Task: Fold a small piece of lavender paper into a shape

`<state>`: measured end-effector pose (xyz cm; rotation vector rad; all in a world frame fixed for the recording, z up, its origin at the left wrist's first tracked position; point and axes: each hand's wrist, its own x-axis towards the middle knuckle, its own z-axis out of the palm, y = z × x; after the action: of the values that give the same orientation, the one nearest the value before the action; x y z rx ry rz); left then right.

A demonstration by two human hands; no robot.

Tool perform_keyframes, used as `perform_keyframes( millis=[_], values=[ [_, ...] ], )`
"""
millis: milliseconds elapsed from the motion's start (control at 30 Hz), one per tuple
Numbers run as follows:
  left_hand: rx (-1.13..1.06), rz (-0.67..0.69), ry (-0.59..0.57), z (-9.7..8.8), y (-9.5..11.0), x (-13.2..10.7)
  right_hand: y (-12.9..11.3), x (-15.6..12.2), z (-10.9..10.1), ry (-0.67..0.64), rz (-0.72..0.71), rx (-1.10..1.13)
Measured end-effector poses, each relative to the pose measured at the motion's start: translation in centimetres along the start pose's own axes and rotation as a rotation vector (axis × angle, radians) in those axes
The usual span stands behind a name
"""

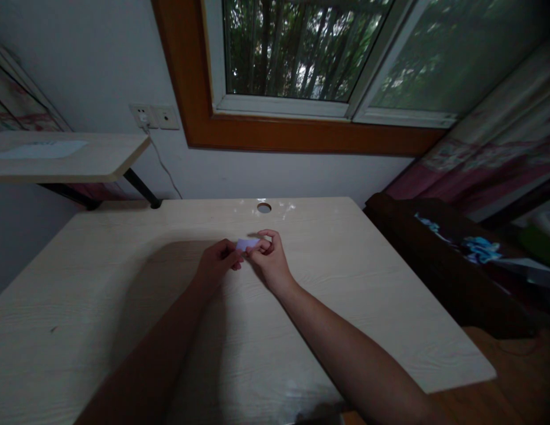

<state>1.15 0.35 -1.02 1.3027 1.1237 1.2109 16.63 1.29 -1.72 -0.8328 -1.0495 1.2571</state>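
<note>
A small pale-lilac piece of paper (247, 243) is held between my two hands, over the middle of the desk. My left hand (219, 260) pinches its left end between thumb and fingers. At the right end, my right hand (272, 258) grips it with the thumb and a bent finger, while another finger curls above. The paper looks folded, but it is too small to make out its creases. Both forearms reach in from the near edge over the light wood desk (301, 342).
A cable hole (264, 208) lies near the desk's back edge. To the left stands a raised shelf (124, 159) with a paper sheet (42, 149) on it. A charger cable (162, 159) hangs from the wall socket (144, 116). Dark furniture (416, 254) stands at the right.
</note>
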Motion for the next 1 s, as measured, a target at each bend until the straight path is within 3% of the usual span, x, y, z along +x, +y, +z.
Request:
perform_keyframes(
  millis=[433,700,1000],
  values=[
    [-0.017,-0.031,0.044,0.15,0.83,-0.03,0.00,0.12,-0.21,-0.014,0.056,0.121],
    [0.025,-0.020,0.021,0.02,0.44,-0.03,0.44,0.08,-0.12,-0.059,0.012,0.023],
    [0.022,-0.034,0.032,0.04,0.91,-0.03,-0.07,0.01,0.06,-0.009,0.033,0.048]
  ],
)
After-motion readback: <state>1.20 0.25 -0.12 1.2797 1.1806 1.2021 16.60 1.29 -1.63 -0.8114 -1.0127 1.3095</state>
